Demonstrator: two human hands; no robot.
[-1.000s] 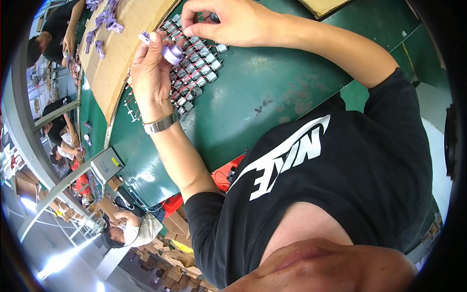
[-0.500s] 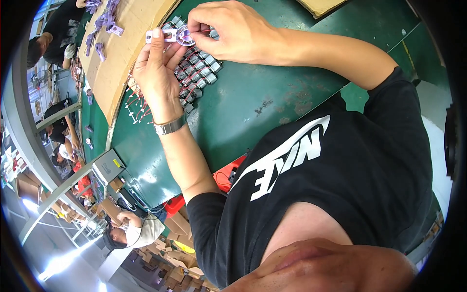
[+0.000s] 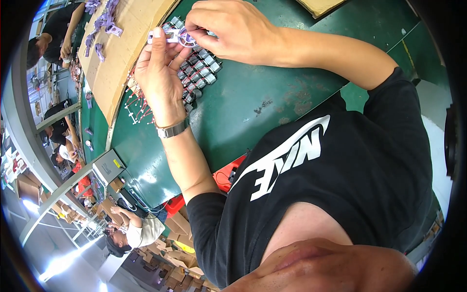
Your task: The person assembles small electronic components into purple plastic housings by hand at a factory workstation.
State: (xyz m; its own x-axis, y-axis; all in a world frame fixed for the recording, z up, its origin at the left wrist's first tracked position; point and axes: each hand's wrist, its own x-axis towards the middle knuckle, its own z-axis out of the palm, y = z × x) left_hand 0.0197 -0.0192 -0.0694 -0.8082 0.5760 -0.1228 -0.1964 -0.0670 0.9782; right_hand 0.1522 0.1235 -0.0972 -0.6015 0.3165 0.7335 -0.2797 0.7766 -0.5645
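Note:
My left hand point(image 3: 159, 80) is closed on a light purple plastic housing point(image 3: 172, 35), its thumb pressed on the flat end. At the housing's other end is an open ring with spokes. My right hand point(image 3: 233, 31) is closed at that ring, fingertips pinched together; what they hold, if anything, is hidden. Below both hands, rows of small silver motors point(image 3: 206, 78) with red wires lie on the green table point(image 3: 233, 107). Wire ends with white connectors point(image 3: 132, 116) stick out on the left side of the rows.
A cardboard sheet point(image 3: 119, 53) at the upper left carries several purple housings point(image 3: 104, 23). Another cardboard piece point(image 3: 321, 6) lies at the far edge. Beyond the left edge stand a grey box point(image 3: 108, 167) and metal rails. Several co-workers sit there, one in white point(image 3: 143, 233).
My left hand and the housing have shifted slightly right, while my right hand has moved a little left at the ring. Co-workers on the left have moved their arms.

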